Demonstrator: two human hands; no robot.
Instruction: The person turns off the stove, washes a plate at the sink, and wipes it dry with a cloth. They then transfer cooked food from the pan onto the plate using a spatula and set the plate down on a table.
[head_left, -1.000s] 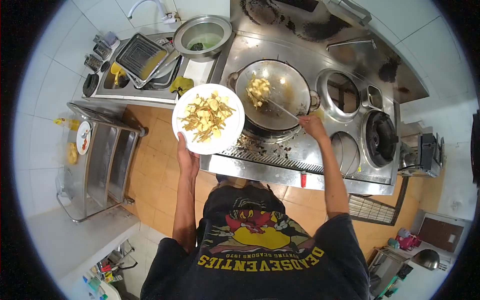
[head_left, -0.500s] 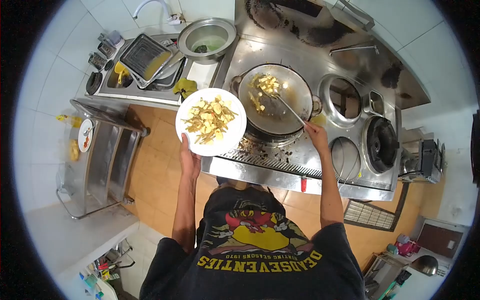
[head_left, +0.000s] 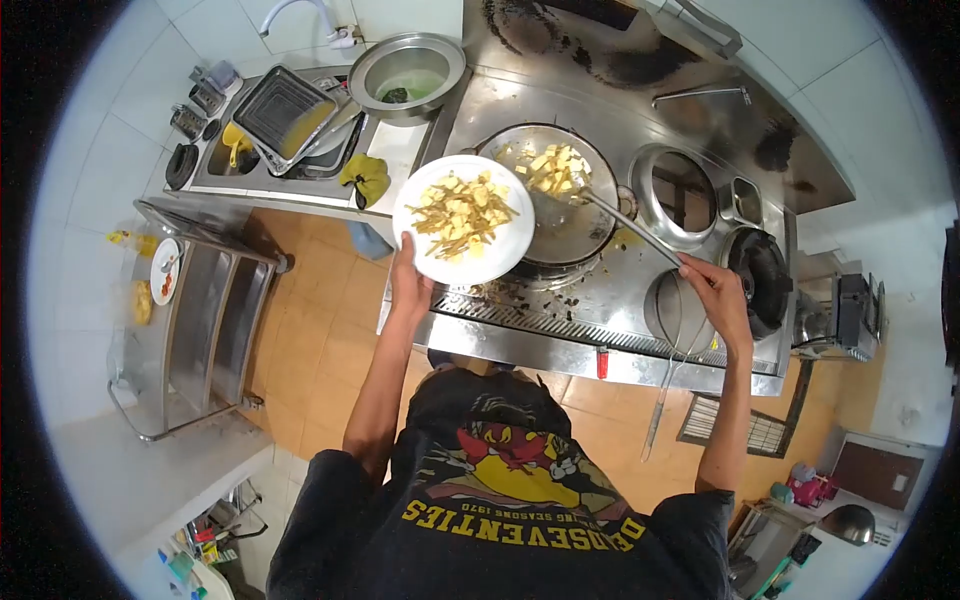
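Note:
My left hand (head_left: 412,285) grips the near edge of a white plate (head_left: 522,240), thumb on the rim. Heaped on the plate is a stir-fry (head_left: 462,215) of pale yellow cubes and greenish-brown strips, perhaps tofu and beans. The plate overlaps the left side of a wok (head_left: 570,238) on the stove. In the wok lies more of the same food (head_left: 552,165), toward the back. My right hand (head_left: 718,298) is closed around the handle end of a long metal spatula (head_left: 640,232). Its head is in the wok at the food, partly hidden.
A round wire strainer (head_left: 655,410) sticks out over the stove's front edge. Right of the wok are a ringed burner opening (head_left: 645,200) and a dark burner (head_left: 765,300). A metal basin (head_left: 360,85), stacked trays (head_left: 285,115) and a yellow-green cloth (head_left: 368,180) are at left.
The plate has moved right and slightly up, further over the wok. My right hand has shifted right and down along with the spatula's handle, and the food in the wok has been gathered to the right.

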